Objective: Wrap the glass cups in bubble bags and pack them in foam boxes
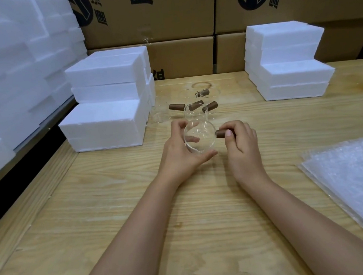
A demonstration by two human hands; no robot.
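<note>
Head view. Glass cup (199, 140) is held over the wooden table (138, 208), centre, just in front of the other cups (194, 110).

Cup is tilted, with its open mouth facing up toward the camera. Its brown handle (221, 133) sticks out sideways, long axis left-right, pointing right.

Left hand (182, 152): fingers and thumb curled round the glass body.

Right hand (240, 141): fingers curled, pinching the handle.

Foam boxes (106, 124) are stacked at left, with a second foam stack (289, 73) far right. Bubble bags (357, 182) lie flat at the right edge.
</note>
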